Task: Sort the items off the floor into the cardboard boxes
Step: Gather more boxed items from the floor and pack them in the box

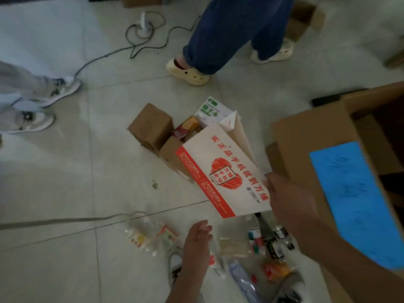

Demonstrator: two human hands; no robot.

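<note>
**Item held: printed paper bag**, white with red lettering and a red heart.
- Your right hand pinches it at its near corner. The thumb lies on the printed face and the fingers are hidden behind.
- The bag hangs off the floor, just left of the large cardboard box, and tilts away from you.
- A one-corner hold probably suits something this flat and light, and it keeps the bag close to the box for dropping in.

**Free hand: left hand**.
- It holds nothing, with its fingers loosely curled.
- It hovers left of the box and nearer to you, low over the loose items, seemingly ready for the next pick.

**Destination: large cardboard box.**
- It has a blue label on the flap facing you.
- Your right forearm lies across its near corner.

**Items not yet sorted, all left of the box:**
- Small brown boxes, a green-and-white milk carton and a red snack packet are clustered beyond the bag.
- Small bottles lie near the box's near corner.
- An orange packet lies closer to you.
- Clear plastic packets lie farther left.
</note>
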